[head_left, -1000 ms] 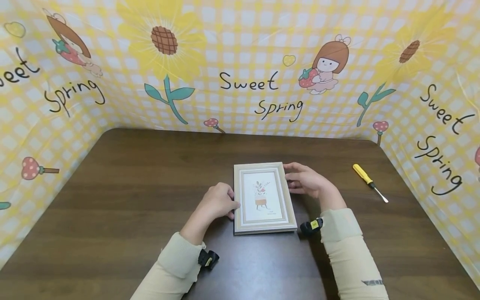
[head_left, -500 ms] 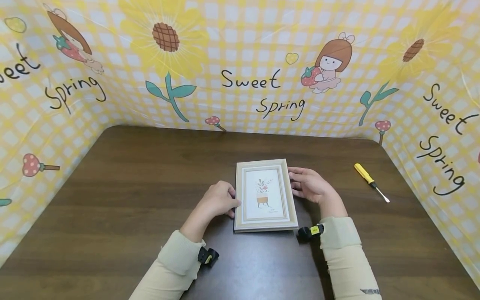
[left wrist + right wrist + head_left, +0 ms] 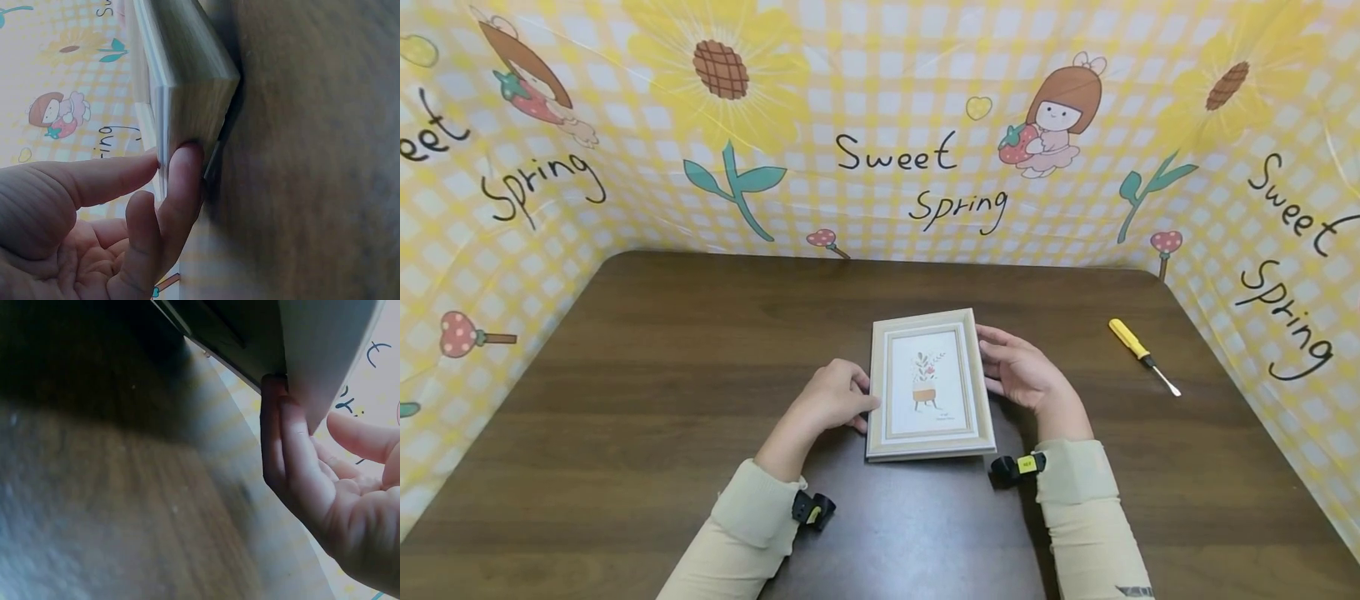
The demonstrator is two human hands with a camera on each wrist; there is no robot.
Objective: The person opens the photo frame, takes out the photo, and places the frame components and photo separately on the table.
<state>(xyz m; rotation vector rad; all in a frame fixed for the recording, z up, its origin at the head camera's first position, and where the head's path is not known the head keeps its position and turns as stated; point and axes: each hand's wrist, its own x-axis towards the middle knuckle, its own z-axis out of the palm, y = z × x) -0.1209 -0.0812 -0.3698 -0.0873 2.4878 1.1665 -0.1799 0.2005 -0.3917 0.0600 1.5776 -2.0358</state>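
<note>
A picture frame (image 3: pixel 931 383), cream with a small plant print under its front, is tilted with its far right corner raised. My left hand (image 3: pixel 831 396) pinches its left edge. The thumb lies at the front rim and a fingertip (image 3: pixel 187 164) presses the side in the left wrist view. On the far right edge, my right hand (image 3: pixel 1018 367) holds the frame. In the right wrist view, its fingers (image 3: pixel 297 434) reach the side and back edge of the frame, and the thumb (image 3: pixel 359 434) is close to the front rim. Part of the back shows dark there.
A yellow-handled screwdriver (image 3: pixel 1142 354) lies on the dark wooden table (image 3: pixel 700 350), to the right of the hands. A yellow checked cloth (image 3: pixel 895 100) with flowers and lettering stands around the back and sides.
The right side of the picture frame has risen and tilted, with the right hand's fingers staying at that edge. The left hand keeps its pinch at nearly the same spot.
</note>
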